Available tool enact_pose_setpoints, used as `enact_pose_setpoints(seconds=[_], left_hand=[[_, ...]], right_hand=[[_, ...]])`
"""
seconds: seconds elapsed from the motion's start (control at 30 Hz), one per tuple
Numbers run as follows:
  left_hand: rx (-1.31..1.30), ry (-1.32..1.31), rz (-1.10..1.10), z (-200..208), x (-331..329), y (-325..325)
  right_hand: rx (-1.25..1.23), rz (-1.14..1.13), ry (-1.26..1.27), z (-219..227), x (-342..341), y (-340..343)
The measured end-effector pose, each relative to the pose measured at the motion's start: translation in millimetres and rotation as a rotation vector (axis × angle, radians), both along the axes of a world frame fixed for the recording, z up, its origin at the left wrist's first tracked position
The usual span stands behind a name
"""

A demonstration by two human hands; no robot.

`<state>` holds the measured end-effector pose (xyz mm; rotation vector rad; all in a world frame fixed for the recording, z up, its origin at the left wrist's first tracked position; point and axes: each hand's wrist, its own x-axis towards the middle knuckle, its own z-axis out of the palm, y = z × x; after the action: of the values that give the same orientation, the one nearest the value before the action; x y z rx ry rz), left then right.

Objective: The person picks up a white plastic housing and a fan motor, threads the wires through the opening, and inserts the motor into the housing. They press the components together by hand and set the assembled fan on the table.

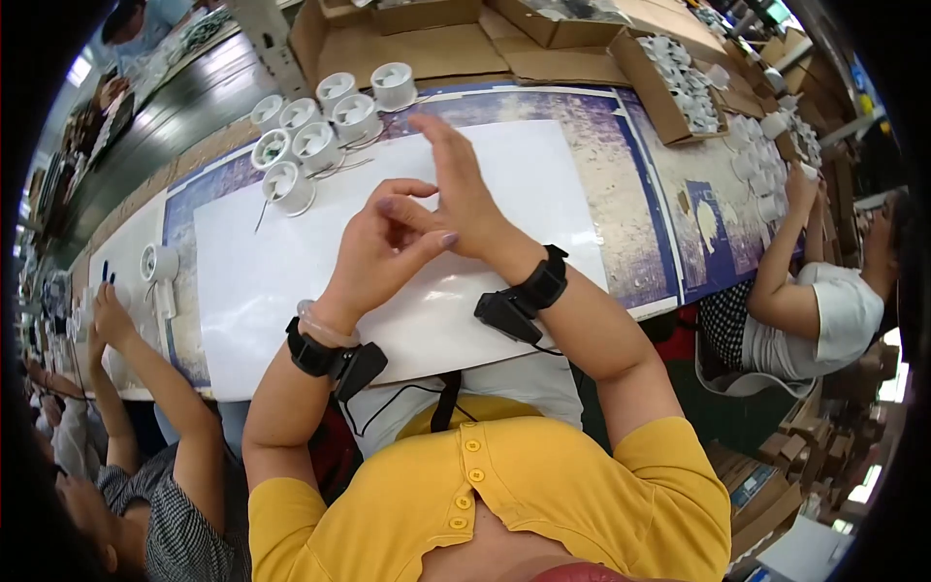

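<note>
My left hand (373,242) and my right hand (464,189) meet above a glossy white sheet (504,320) on the table. The left one is loosely curled, thumb and forefinger apart, and the right thumb reaches in between them. On the right, the fingers stretch away from me. I see no object in either hand; the inside of the left palm is partly hidden. Beyond the left hand stands a group of white round plastic parts (288,187) with thin wires trailing from some of them. Each wrist wears a black strap with a small device.
Cardboard trays (407,48) line the table's far side; a carton (669,92) there holds many small white parts. Co-workers sit at left and right, the right one handling a white part. At left, another white round part (158,262) lies near a co-worker's hands.
</note>
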<state>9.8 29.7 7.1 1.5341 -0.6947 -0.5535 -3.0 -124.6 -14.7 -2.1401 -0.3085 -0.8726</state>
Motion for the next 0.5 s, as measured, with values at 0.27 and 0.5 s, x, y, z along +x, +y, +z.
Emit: enact_pose_setpoints(seconds=[0.27,0.5], left_hand=[[-0.181,-0.258,0.0,-16,-2,5],[-0.122,-0.261,-0.136,2,0,6]], right_hand=[[-0.019,0.442,0.284,1,-1,-10],[0.066,0.577,0.336,15,-11,-2]])
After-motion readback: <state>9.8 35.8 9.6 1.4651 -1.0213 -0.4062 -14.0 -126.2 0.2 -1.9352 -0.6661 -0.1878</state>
